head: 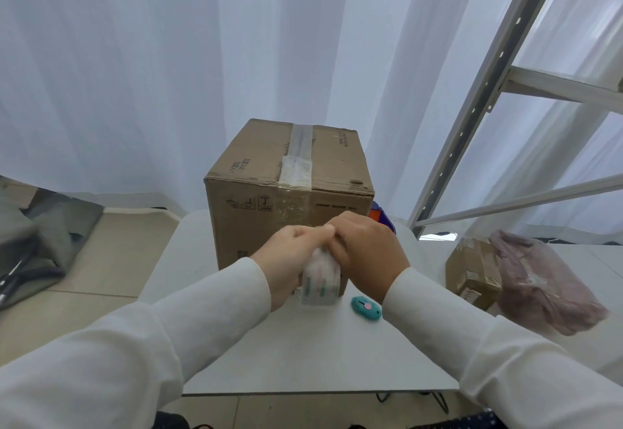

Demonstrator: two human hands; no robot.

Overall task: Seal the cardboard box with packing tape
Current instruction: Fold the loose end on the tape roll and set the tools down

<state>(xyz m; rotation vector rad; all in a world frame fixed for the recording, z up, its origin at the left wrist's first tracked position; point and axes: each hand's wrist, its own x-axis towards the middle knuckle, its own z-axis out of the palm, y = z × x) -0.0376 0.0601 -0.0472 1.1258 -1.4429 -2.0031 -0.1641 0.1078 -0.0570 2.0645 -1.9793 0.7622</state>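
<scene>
Tape roll, centre frame before the cardboard box on the counter: left hand grips it, right hand pinches its end. Thin, sticky film probably needs firm pulling.

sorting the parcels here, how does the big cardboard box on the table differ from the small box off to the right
The big cardboard box stands upright on the white table, right behind both hands; the small box sits lower, off to the right of the table.
The big one is far larger.
The big one is in full view; the small one is partly covered by a pink plastic bag.
Both are brown cardboard with clear tape.
</scene>
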